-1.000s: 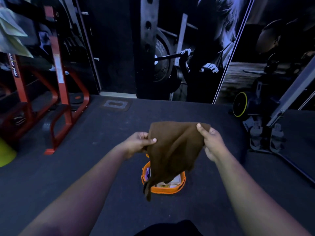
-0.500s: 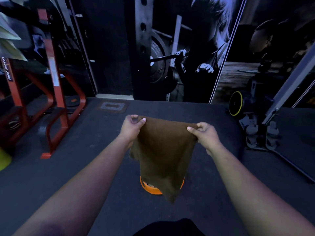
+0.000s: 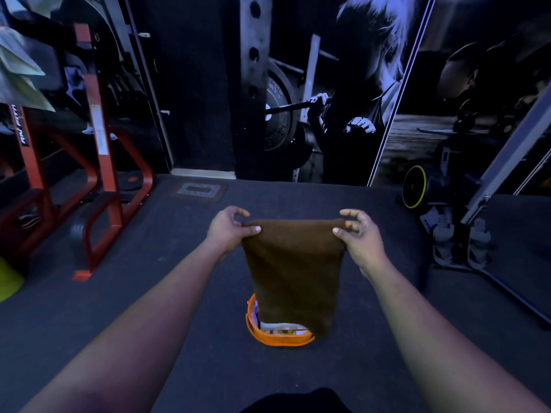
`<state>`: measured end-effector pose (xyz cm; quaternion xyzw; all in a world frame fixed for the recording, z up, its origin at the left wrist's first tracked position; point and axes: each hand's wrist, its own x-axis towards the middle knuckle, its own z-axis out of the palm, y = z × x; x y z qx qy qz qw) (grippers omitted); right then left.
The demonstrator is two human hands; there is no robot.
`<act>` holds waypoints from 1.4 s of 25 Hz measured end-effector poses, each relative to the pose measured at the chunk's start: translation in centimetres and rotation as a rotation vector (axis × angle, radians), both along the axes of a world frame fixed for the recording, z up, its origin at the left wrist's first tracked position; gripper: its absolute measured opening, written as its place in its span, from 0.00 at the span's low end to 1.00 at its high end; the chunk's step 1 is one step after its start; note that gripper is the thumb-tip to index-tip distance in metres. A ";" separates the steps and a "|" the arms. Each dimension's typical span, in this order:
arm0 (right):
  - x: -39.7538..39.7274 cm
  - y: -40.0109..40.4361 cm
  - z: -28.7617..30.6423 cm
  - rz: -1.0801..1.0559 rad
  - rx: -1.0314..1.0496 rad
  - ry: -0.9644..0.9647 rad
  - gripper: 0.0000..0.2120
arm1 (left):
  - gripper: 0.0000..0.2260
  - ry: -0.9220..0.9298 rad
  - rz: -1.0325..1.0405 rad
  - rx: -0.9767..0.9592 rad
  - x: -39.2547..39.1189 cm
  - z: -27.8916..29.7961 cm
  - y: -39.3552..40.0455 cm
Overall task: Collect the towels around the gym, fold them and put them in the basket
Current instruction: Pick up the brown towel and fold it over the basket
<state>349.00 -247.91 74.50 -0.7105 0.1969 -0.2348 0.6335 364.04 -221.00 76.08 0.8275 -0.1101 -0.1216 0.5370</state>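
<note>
A brown towel (image 3: 293,269) hangs flat and straight in front of me, stretched by its top edge. My left hand (image 3: 228,229) pinches the top left corner between thumb and fingers. At the top right corner, my right hand (image 3: 359,234) pinches the cloth the same way. Directly below the towel, an orange basket (image 3: 278,339) stands on the dark floor; the towel hides most of it. Light-coloured items show inside its near rim.
A red steel rack (image 3: 101,162) stands at the left with a dark bumper at its foot. A yellow-green object (image 3: 9,281) lies at the far left edge. A yellow-rimmed wheel (image 3: 414,190) and a grey machine frame (image 3: 489,204) stand at the right. A photo wall closes the far side.
The towel hung bunched and crooked from my hands; both hands have moved apart and up, and it now hangs flat with a straight top edge above the basket.
</note>
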 end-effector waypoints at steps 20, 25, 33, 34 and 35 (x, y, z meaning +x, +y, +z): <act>-0.4 -0.8 0.0 -0.062 -0.618 0.214 0.05 | 0.08 -0.158 -0.205 0.031 -0.7 -0.4 1.1; -1.6 0.8 0.8 0.159 0.116 -0.066 0.19 | 0.10 0.024 -0.227 -0.345 -1.7 2.2 -0.3; -0.2 3.2 1.4 0.116 0.258 -0.075 0.14 | 0.28 0.318 -0.362 -0.189 -2.1 -2.6 2.9; -0.2 3.0 1.6 0.107 0.302 -0.087 0.14 | 0.24 0.323 -0.362 -0.227 -2.3 -3.5 3.1; -0.3 2.6 1.6 0.131 0.356 -0.079 0.16 | 0.19 0.309 -0.334 -0.294 -2.6 -3.5 3.0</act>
